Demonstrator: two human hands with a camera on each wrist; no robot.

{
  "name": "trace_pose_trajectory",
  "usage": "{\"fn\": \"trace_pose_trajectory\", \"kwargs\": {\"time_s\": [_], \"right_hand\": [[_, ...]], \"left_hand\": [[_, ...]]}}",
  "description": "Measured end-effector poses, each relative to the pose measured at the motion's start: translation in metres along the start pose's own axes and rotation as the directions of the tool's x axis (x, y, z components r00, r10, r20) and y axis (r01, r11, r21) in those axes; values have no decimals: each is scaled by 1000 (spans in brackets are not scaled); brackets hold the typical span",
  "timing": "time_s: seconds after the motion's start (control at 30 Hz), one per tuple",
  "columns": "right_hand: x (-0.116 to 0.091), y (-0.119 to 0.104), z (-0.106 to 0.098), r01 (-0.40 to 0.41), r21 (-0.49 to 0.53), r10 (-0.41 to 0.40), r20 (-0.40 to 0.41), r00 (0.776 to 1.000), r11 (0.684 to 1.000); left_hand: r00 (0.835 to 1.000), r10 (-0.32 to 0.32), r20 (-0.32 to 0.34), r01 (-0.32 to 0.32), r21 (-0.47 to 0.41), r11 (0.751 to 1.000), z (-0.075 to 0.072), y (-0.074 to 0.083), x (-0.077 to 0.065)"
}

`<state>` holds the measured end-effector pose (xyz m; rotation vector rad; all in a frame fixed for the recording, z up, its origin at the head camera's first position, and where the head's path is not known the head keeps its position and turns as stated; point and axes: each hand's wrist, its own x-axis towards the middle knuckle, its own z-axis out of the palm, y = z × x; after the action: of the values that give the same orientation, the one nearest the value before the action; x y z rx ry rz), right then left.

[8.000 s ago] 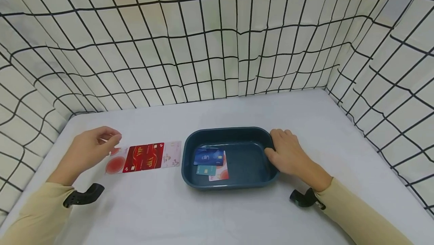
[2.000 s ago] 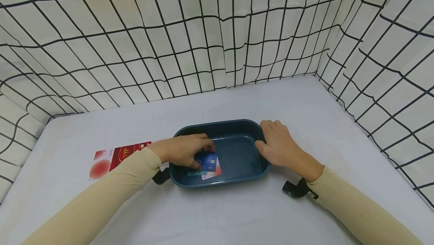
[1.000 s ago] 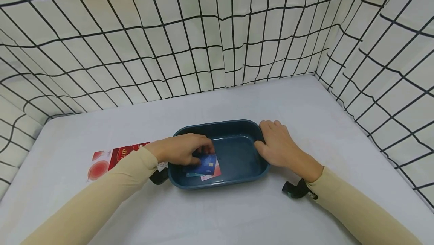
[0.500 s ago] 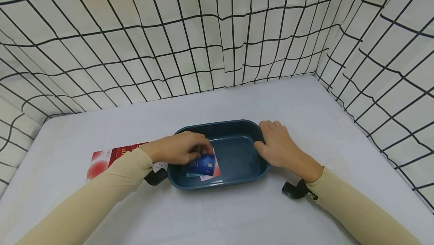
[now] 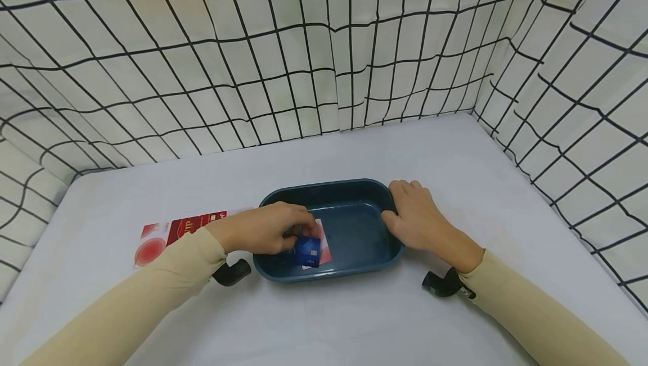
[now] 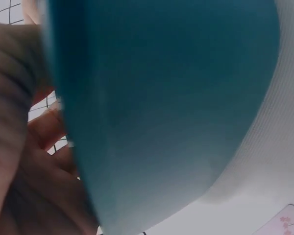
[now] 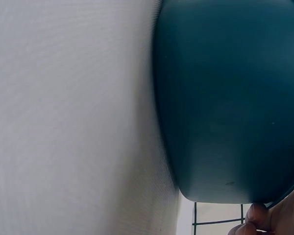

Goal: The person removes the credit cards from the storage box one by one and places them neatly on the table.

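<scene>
My left hand (image 5: 273, 228) reaches over the left rim of a dark blue-green plastic tray (image 5: 349, 273). Its thumb and fingers pinch a blue VIP card (image 5: 307, 253), which sits tilted inside. Partly under that card lies a white and pink card (image 5: 325, 245) on the tray floor. A small teal card seen earlier is hidden now. On the far right my right hand (image 5: 420, 217) grips the tray's end, thumb inside the rim. The left wrist view shows the tray's outer wall (image 6: 176, 98) beside the palm; in the right wrist view, fingertips (image 7: 257, 215) touch the rim.
Left of the tray, a white card with a red circle (image 5: 149, 251) and a red VIP card (image 5: 187, 226) lie in a row, partly behind the left sleeve. A pink floral card (image 6: 286, 226) is beside them. Black-lined white cloth walls (image 5: 324, 73) surround the table.
From the cards at left, my left hand has moved into the tray. It has taken hold of the blue card and shifted it toward the front, tilting it. My right hand keeps its grip.
</scene>
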<state>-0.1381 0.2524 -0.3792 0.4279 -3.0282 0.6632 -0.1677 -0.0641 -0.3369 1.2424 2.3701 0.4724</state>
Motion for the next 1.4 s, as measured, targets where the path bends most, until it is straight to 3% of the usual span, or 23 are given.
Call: {"fn": "trace_pose_trajectory", "kwargs": {"time_s": [0.23, 0.47, 0.73, 1.17, 1.4], "right_hand": [[0, -1, 0, 0, 3, 0, -3, 1000, 1000], [0, -1, 0, -5, 4, 5, 5, 1000, 1000], [0, -1, -1, 1, -1, -1, -5, 1000, 1000], [0, -2, 0, 3, 3, -3, -12, 1000, 1000], [0, -3, 0, -6, 0, 6, -6, 1000, 1000]], "left_hand": [[998, 42, -38, -40, 47, 998, -1, 4, -5], [998, 38, -46, -36, 40, 999, -2, 11, -14], [993, 62, -98, -55, 70, 996, -4, 17, -21], [987, 2, -158, 0, 10, 1000, -1, 20, -29], [982, -42, -186, 24, -98, 995, 4, 14, -33]]}}
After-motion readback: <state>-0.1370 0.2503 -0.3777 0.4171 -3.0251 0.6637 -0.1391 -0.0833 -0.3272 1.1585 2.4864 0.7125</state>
